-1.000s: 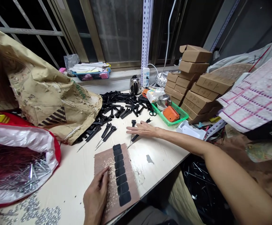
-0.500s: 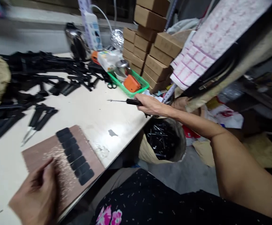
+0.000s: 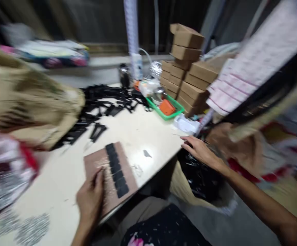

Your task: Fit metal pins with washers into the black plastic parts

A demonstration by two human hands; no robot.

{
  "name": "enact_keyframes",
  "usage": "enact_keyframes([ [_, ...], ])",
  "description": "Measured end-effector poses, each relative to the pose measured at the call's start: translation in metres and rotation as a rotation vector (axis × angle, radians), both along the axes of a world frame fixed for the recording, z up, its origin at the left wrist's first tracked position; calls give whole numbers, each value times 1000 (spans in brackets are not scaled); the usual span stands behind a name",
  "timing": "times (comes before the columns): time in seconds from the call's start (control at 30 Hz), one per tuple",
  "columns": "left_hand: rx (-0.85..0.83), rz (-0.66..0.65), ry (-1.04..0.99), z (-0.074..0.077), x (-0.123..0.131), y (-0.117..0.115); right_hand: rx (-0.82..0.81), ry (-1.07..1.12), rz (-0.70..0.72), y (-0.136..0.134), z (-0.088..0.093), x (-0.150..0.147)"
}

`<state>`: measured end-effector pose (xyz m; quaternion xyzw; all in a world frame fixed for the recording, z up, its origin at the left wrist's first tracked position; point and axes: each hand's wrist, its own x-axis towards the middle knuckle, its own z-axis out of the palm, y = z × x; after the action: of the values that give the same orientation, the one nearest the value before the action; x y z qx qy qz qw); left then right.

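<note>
My left hand rests at the near left edge of a brown board, thumb and forefinger pinched together; whatever is between them is too small to make out. Small pale bits are scattered on the board beside the fingers. A row of black rounded pads runs along its right part. My right hand is at the table's right edge, above a sack of black parts, with its fingers stretched out. A thin dark line lies just past its fingertips; the black-handled tool is not discernible.
Black parts are heaped at the back left beside a tan sack. A green basket holds an orange item. Cardboard boxes are stacked behind it. Silvery small pieces lie at the front left.
The view has swung left and up. My right hand, which held a thin black-handled tool over the table, now has its fingers extended above the sack. My left hand stays pinched at the board.
</note>
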<state>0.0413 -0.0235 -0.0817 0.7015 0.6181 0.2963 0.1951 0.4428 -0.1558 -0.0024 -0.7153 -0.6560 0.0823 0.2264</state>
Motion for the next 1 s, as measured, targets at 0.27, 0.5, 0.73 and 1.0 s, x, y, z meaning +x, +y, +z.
enact_keyframes([
  [0.27,-20,56,-146,17,-5,-11,172,-174,613,215,-10,-161],
  [0.5,3,23,-225,34,-18,-17,168,-624,991,320,-25,-260],
  [0.73,-7,99,-174,58,-57,-27,101,-615,1052,319,-44,-273],
  [1.0,-24,156,-72,52,-87,-47,23,-664,1001,322,-48,-266],
])
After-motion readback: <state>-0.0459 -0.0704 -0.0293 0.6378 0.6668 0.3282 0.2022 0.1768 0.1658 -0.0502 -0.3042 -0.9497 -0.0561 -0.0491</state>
